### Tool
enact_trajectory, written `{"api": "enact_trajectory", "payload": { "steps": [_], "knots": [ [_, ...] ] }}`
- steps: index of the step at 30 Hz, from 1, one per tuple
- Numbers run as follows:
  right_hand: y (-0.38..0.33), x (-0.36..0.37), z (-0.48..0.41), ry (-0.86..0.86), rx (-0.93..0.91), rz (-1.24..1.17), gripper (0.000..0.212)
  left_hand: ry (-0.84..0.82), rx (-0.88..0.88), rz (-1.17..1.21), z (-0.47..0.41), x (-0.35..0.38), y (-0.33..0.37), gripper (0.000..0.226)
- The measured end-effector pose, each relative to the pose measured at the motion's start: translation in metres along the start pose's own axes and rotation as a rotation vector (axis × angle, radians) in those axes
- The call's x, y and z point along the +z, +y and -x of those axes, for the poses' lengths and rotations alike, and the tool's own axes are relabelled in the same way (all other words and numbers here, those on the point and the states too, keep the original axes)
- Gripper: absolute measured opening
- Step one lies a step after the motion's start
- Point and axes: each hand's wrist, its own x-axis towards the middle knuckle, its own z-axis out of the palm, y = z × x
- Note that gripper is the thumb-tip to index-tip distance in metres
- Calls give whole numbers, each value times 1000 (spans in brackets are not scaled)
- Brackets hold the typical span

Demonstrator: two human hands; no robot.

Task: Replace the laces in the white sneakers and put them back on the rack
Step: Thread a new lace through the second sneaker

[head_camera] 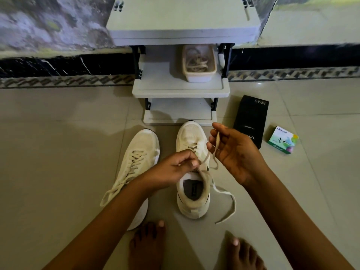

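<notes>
Two white sneakers stand on the tiled floor before a grey shoe rack [181, 90]. The left sneaker [140, 152] is laced, its lace ends trailing loose toward me. The right sneaker [191, 137] is partly laced. My left hand [175, 168] pinches the cream lace [207, 154] just above this shoe's tongue. My right hand [233, 151] is raised beside the shoe, palm toward me, and holds the same lace's upper end between thumb and fingers. Another end of the lace [228, 207] curls on the floor to the shoe's right.
A beige tub [198, 76] holding several laces sits on the rack's middle shelf. A black box [251, 119] and a small green-and-white box [282, 140] lie on the floor at the right. My bare feet [148, 244] are near the bottom edge.
</notes>
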Motion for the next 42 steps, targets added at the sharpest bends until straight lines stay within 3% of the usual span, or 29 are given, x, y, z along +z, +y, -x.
{"api": "enact_trajectory", "payload": {
  "steps": [6, 9, 12, 18, 22, 25, 27, 30, 33, 36, 39, 42],
  "knots": [
    [6, 6, 3, -35, 17, -89, 19, -35, 12, -65, -10, 22, 2, 9],
    [1, -3, 1, 26, -62, -39, 19, 4, 10, -38, -6, 10, -2, 27],
    [0, -14, -4, 106, -72, 43, 20, 33, -12, -64, 2, -12, -2, 27],
    [13, -25, -12, 234, 20, 520, 22, 119, -67, -459, 1, -33, -13, 18],
    [15, -32, -10, 116, 75, 872, 10, 283, 6, -398, -2, -21, -13, 16],
    [21, -40, -8, 34, 85, 1530, 34, 288, 20, -421, -3, -16, -13, 21],
    [26, -39, -3, 61, -68, 1815, 48, 284, 53, -440, -2, -15, -12, 19],
    [32, -32, 3, -50, -338, 1688, 50, 302, 93, -426, 1, -13, -8, 16],
    [43, -27, 3, -109, -398, 1547, 30, 321, 110, -390, 2, -13, -6, 14],
    [53, -28, 2, -75, -400, 1449, 17, 330, 104, -363, 3, -13, -5, 17],
    [57, -34, -1, -55, -309, 1160, 6, 338, 75, -333, 3, -12, -10, 17],
    [59, -39, -1, -21, -217, 1043, 8, 334, 0, -379, 3, -5, -27, 21]
  ]
}}
